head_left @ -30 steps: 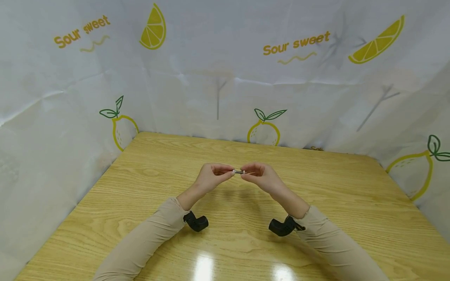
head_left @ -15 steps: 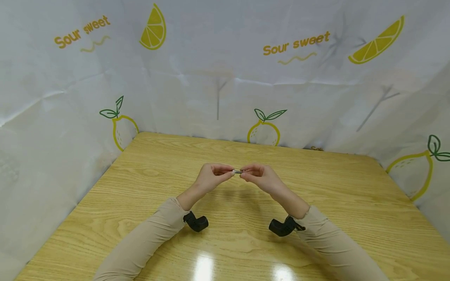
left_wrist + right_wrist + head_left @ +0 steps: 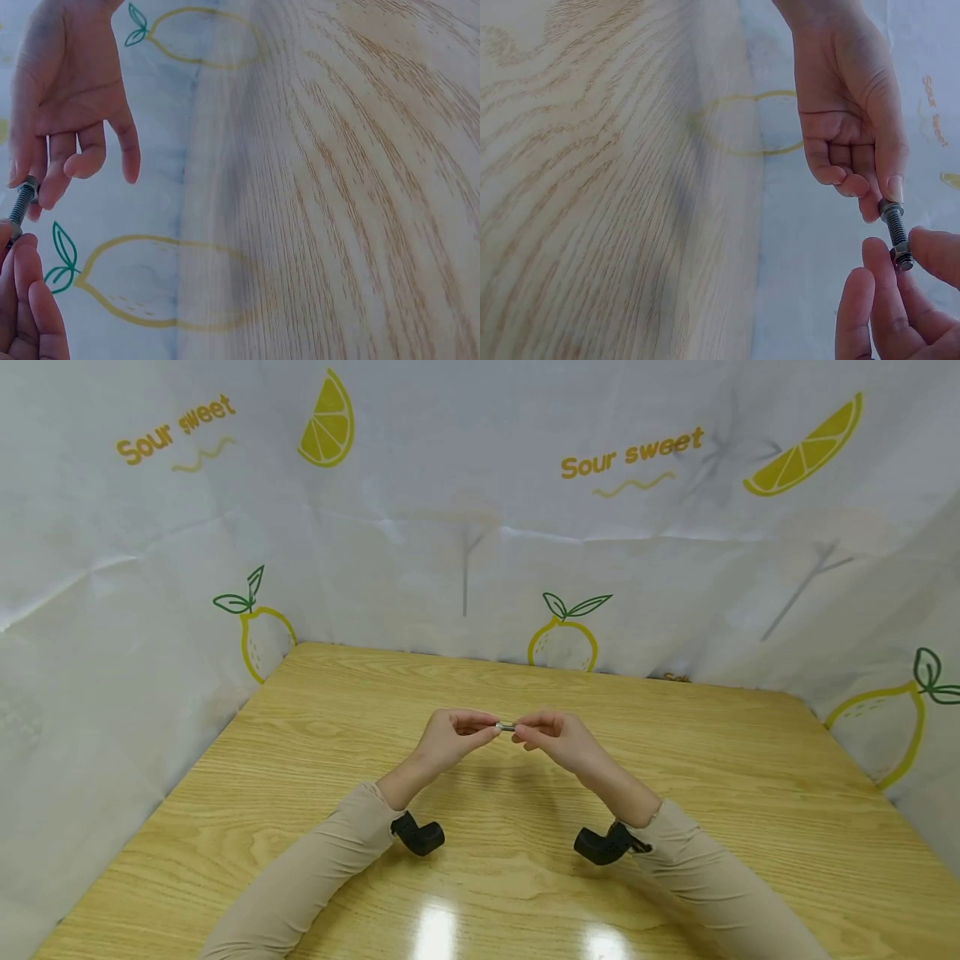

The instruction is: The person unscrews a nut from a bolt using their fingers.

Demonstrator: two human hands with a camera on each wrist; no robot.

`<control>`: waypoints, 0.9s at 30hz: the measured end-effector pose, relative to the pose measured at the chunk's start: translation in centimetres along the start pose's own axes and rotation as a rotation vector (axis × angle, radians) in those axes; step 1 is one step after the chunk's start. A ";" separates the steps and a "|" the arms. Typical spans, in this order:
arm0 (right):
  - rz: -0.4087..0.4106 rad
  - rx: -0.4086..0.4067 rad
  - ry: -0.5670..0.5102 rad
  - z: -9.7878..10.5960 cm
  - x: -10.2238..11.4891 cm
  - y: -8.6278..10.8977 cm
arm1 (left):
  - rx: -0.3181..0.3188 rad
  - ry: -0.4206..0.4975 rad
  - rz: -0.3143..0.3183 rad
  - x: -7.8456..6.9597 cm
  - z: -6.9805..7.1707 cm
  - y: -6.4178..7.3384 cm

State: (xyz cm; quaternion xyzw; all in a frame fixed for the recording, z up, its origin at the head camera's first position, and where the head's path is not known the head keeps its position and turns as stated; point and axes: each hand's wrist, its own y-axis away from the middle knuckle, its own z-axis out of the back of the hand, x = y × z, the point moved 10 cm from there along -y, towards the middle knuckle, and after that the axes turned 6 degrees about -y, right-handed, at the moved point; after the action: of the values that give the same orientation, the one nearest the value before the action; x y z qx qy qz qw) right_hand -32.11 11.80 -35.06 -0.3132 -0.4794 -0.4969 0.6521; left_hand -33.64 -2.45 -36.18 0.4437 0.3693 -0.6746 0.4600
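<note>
A metal bolt (image 3: 896,227) is held up above the table between both hands. My left hand (image 3: 447,742) pinches its head end between thumb and fingertips. At the other end, my right hand (image 3: 564,742) has thumb and fingertips on a hex nut (image 3: 901,253) threaded near the bolt's tip. Bare thread shows between the two hands in the right wrist view, and the tip pokes out past the nut. The left wrist view shows the bolt (image 3: 23,201) at its left edge, with the head mostly hidden by the left fingers.
A wood-grain table (image 3: 360,693) lies under the hands. Behind it and at its sides hangs a white cloth (image 3: 405,560) printed with lemons. Black wrist mounts (image 3: 423,837) jut inward from both beige sleeves (image 3: 330,843).
The right thumb and fingertips have shifted around the nut, which the thumb now covers in the head view. The left hand and the bolt stay in place.
</note>
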 end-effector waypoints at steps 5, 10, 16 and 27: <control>0.044 -0.010 -0.003 0.2 0.2 0.0 | 0.004 0.012 -0.001 0.0 0.0 0.0; 0.036 -0.005 -0.010 0.2 0.2 0.1 | 0.004 0.012 0.001 0.0 0.0 0.0; 0.008 -0.001 0.007 0.1 0.1 0.1 | 0.001 0.000 0.000 -0.1 0.1 0.1; 0.019 0.000 -0.008 0.2 0.1 0.1 | 0.003 0.005 0.000 0.0 0.0 0.0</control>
State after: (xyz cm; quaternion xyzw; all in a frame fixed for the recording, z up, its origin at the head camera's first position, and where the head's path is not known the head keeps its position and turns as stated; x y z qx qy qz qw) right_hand -32.04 11.95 -34.85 -0.3197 -0.4790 -0.4896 0.6547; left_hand -33.64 -2.50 -36.17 0.4460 0.3693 -0.6742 0.4585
